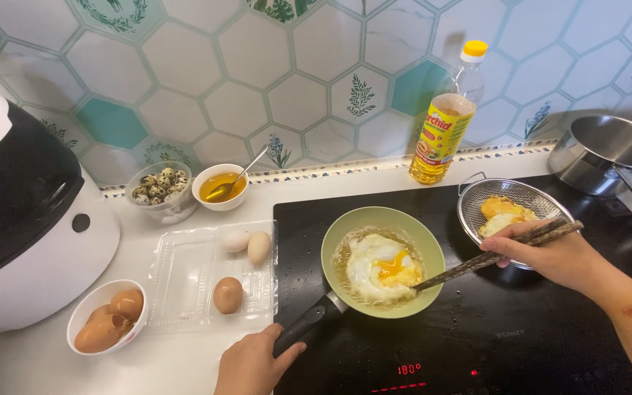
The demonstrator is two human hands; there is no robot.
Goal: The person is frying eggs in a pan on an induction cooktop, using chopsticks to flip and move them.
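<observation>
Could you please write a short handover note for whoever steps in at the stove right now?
Left hand grips the black handle of the green pan on the black cooktop. Right hand holds dark chopsticks, tips at the fried egg in the pan's oil; the yolk is broken. Already-fried eggs sit in the mesh strainer behind the right hand. Left: three whole eggs lie on the clear tray, eggshells in the white bowl beside it. The egg in the pan is not yet lifted out.
</observation>
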